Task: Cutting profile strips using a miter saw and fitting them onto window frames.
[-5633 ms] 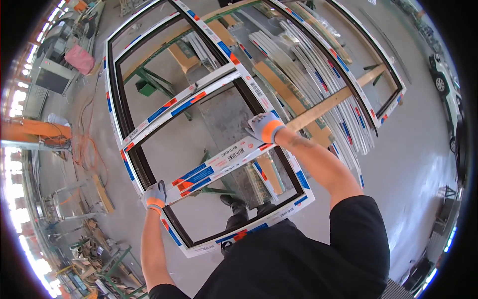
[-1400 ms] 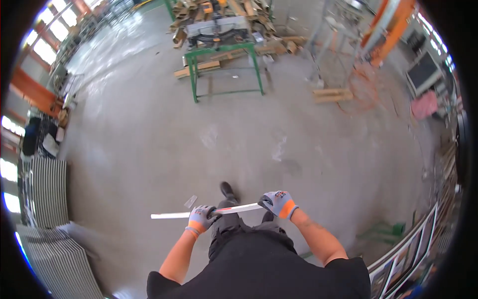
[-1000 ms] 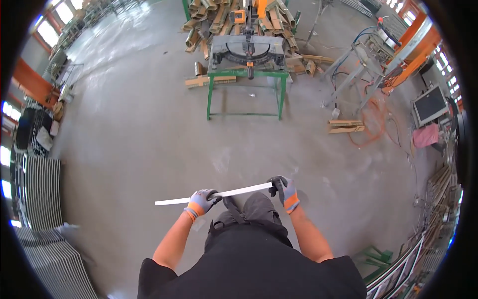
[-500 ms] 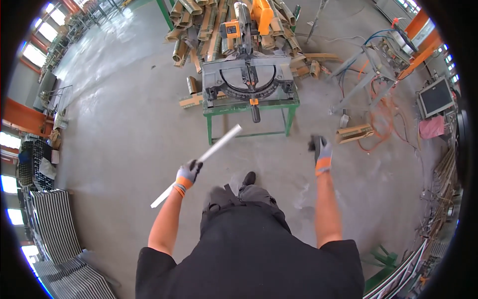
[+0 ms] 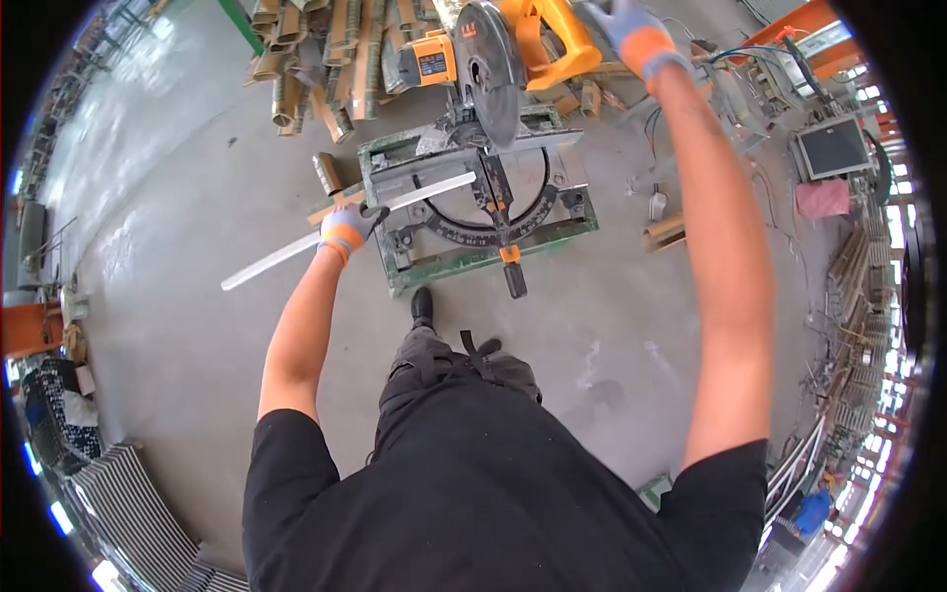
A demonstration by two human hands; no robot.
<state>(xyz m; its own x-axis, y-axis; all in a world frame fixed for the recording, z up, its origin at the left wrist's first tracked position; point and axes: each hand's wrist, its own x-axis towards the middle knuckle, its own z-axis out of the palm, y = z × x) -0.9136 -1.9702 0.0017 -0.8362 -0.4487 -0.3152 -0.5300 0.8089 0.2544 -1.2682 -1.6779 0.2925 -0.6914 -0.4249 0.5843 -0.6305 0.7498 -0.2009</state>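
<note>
the left hand (image 5: 345,227), left of centre in the upper half of the frame, grasps a white strip (image 5: 434,188), fingers wrapped around it near its middle. the strip slants from the left up toward the top centre; its left end sticks out over the floor (image 5: 197,345), its right end lies over the base (image 5: 552,197) of a saw (image 5: 488,79), just beside the slot under the blade. whether the strip rests on the base cannot be told.

the right hand (image 5: 631,35) is at the upper edge, right of centre, near the saw's orange handle (image 5: 584,54). it is blurred, so i cannot tell if it is clenched or loose, or if it touches the handle.

the saw stands on a green stand (image 5: 582,221). brown offcuts (image 5: 340,59) are heaped at the top, left of the saw; a pink cloth (image 5: 822,198) hangs below a screen (image 5: 834,148) at the upper right.
</note>
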